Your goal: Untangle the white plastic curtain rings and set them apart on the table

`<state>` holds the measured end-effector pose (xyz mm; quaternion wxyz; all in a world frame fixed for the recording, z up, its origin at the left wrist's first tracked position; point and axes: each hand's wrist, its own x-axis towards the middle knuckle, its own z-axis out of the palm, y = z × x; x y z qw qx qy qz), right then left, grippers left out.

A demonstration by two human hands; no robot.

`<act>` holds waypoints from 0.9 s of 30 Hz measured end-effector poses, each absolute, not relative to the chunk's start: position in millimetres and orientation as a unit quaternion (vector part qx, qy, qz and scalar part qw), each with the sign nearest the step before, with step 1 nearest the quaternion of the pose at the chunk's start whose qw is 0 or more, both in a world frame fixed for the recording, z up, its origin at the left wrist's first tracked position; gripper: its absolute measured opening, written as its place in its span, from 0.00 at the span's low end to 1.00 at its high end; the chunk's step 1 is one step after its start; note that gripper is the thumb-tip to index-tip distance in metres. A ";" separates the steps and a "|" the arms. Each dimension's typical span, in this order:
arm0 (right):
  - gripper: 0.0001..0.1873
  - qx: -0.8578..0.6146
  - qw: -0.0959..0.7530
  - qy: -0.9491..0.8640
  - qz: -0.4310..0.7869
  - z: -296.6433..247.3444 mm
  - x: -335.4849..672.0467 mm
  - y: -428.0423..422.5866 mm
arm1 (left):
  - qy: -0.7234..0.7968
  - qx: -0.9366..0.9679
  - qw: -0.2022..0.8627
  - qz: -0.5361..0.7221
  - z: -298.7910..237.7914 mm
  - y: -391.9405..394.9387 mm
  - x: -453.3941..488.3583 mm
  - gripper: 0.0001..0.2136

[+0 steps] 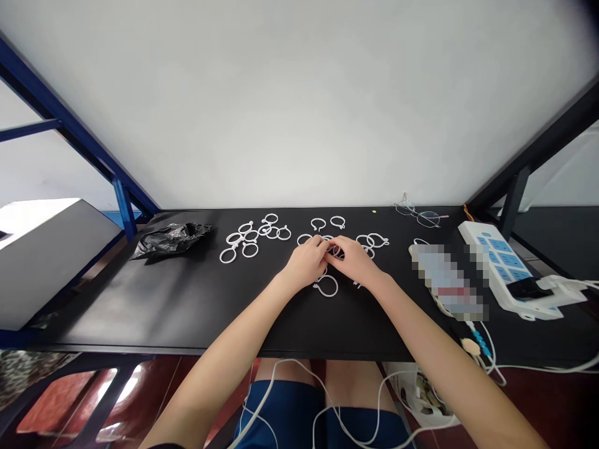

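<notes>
White wall fills the background, framed by blue struts on the left and a dark strut on the right, and below it runs a black worktop (163,312) scattered with white plastic rings.

Both hands meet at the middle of the worktop. The left hand (306,262) is curled, its fingertips pinched together, and the right hand (353,259) is curled the same way, thumb and forefinger closed. Between the two sets of fingertips sits a white ring (333,251); both hands seem to grip it, though the fingers hide most of it. The step in hand looks like working that ring with both hands, perhaps closing or linking it. A steady pinch and a small twist seem to be what the move calls for.

Just below the hands, on the side nearer the person, a loose ring (326,286) lies flat on the worktop, close to the left hand's heel. A cluster of rings (255,239) lies well to the left, and a smaller group (373,241) sits just beyond the right hand.

A crumpled black bag (171,239) rests at the far left, spectacles (418,215) by the wall, and a white power strip (505,265) at the right.
</notes>
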<state>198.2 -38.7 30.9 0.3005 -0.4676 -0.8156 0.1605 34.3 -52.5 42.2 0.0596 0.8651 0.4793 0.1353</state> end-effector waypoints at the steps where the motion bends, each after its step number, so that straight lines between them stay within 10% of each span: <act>1: 0.04 -0.469 0.299 -0.816 0.160 30.8 198.2 -38.8 | 0.479 0.866 0.058 0.135 41.9 -52.4 34.5 0.15; 27: 0.06 -0.479 0.262 -0.822 0.162 30.4 198.5 -37.2 | 0.464 0.878 0.024 0.118 38.3 -53.4 37.5 0.11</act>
